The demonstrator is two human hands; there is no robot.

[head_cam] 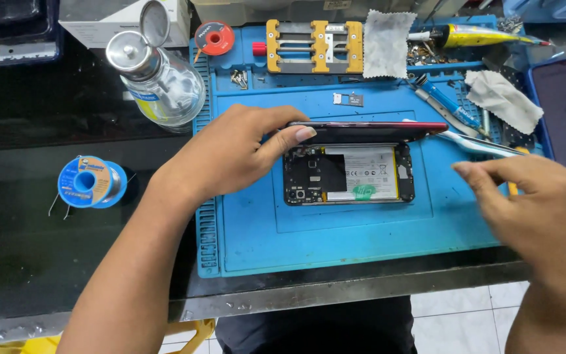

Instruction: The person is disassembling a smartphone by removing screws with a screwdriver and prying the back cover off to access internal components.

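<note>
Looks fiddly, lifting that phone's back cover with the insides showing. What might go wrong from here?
1. The left hand pinches the lifted red-edged cover only at one end; it might slip and drop onto the open phone body.
2. The pale tool near the right hand points toward the cover's edge; a slip might scratch the exposed parts.
3. The small screws lie loose at the blue mat's edge and may scatter.

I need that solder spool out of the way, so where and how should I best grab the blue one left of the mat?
Probably pinch the blue solder spool from above across its round flanges. It seems to lie tilted on the dark bench, hub hole facing the camera, with bare bench all around. Mind the loose wire ends trailing at its lower left.
</note>
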